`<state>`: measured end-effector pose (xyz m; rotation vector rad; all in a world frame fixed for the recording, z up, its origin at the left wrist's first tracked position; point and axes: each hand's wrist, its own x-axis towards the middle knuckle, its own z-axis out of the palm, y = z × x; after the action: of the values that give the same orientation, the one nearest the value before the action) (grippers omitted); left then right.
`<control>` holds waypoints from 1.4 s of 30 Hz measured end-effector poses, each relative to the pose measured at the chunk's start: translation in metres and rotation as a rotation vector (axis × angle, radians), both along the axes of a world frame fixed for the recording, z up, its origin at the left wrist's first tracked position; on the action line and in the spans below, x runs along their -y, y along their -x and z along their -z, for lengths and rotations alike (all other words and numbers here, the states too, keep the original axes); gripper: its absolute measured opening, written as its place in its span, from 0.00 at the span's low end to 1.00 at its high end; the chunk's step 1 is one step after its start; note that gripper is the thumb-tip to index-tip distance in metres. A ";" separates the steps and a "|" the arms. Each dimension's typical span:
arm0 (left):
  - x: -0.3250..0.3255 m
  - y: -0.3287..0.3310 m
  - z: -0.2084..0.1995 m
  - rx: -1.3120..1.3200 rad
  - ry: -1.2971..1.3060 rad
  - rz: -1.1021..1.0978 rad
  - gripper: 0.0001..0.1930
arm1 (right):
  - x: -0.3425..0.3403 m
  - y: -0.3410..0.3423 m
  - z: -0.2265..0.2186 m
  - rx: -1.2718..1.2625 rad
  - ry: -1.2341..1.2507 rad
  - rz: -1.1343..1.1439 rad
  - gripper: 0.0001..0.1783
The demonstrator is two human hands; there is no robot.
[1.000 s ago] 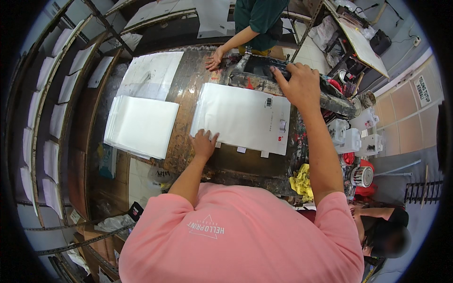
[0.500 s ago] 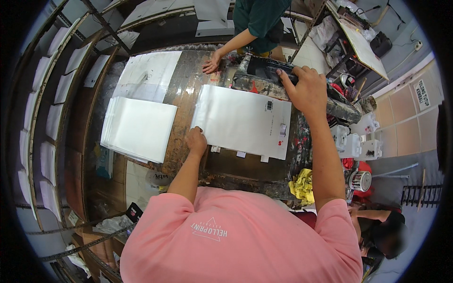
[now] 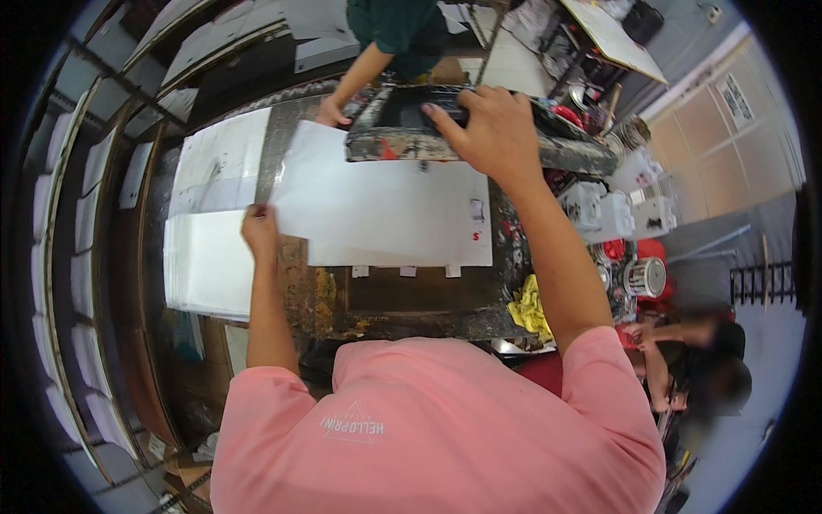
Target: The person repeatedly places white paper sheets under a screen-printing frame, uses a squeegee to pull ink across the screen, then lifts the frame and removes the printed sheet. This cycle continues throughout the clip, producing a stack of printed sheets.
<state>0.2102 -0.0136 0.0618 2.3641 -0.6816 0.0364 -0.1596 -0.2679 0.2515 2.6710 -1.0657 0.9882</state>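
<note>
- My left hand (image 3: 260, 228) has its thumb and fingers closed together on the near-left edge of a large, plain white paper sheet (image 3: 300, 190).
- That sheet juts out to the left past a pile of white rectangular sheets with a small red mark (image 3: 428, 250) on the worn, stained brown table (image 3: 295, 283) (I cannot make out where its right end stops).
- My right hand (image 3: 495, 128) lies over a thick, paint-spotted frame with a dark panel (image 3: 402, 147), above the pile's far side; thumb and fingers stand apart, but whether they clamp it I cannot tell.
- A co-worker's hand (image 3: 332, 111) is at the sheet's far edge.
- Another white paper stack (image 3: 205, 265) lies left of my left hand; a crumpled yellow cloth (image 3: 531, 308) sits near my right forearm.
</note>
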 end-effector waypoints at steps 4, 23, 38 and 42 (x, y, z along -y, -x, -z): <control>0.033 0.070 0.019 0.332 0.194 0.275 0.31 | 0.007 0.002 -0.001 -0.023 0.000 0.031 0.37; 0.091 0.339 0.132 0.082 -0.417 0.957 0.42 | 0.020 0.000 0.000 0.041 -0.009 0.014 0.36; 0.081 0.299 0.109 0.016 -0.280 1.077 0.32 | 0.013 0.002 0.005 0.028 -0.004 0.024 0.37; 0.049 0.284 0.122 0.146 -0.340 0.926 0.37 | 0.013 0.000 0.003 -0.034 -0.052 0.044 0.38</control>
<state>-0.0742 -0.0622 -0.0598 2.1248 -1.9056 -0.3347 -0.1600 -0.2805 0.2487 2.6820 -1.1535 0.9159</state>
